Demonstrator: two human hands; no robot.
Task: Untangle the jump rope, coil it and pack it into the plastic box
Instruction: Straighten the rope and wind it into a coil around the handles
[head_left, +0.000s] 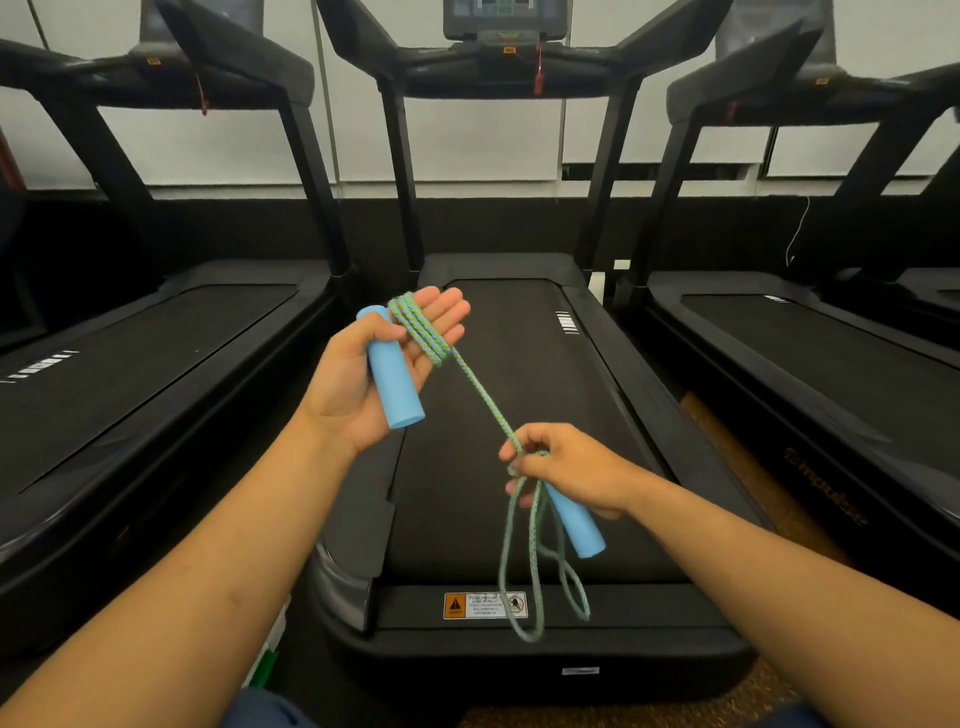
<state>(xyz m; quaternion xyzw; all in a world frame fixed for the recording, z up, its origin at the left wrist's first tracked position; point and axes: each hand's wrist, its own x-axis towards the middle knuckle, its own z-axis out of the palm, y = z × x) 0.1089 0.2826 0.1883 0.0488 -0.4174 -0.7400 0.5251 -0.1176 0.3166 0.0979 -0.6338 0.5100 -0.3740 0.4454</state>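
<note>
The left hand (382, 358) is spread with the palm up; its thumb presses one blue handle (395, 379) against the palm, and several turns of the green-blue jump rope (470, 374) go around the fingers. The rope runs tight down to the right hand (566, 470), which is closed on the second handle (579, 525) and pinches the rope. Loose loops hang below it, over the treadmill (519, 338).
</note>
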